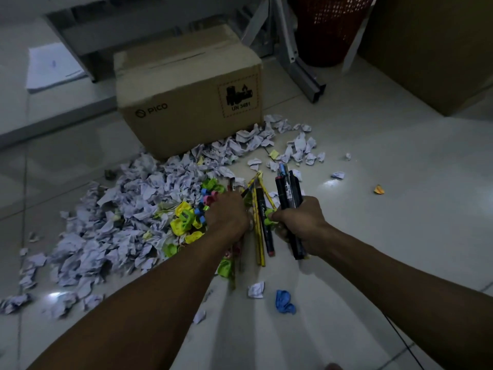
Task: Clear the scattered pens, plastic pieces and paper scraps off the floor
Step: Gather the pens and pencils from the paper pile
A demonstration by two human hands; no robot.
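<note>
Gripping a bundle of dark pens (pixel 289 190), the right hand (pixel 298 222) hovers over the floor (pixel 400 209). Yellow pencils (pixel 257 222) lie between both hands. The left hand (pixel 226 214) seems curled on something among plastic pieces (pixel 186 220), beside paper scraps (pixel 120 209) and a box (pixel 186 102).

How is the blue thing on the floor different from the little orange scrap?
The blue piece lies near the person, below the right hand; the orange scrap lies farther off to the right. The blue piece looks bigger and rumpled; the orange scrap looks smaller and folded. One is blue, the other orange-yellow. Both lie alone on the tiled floor, apart from the paper pile.
</note>
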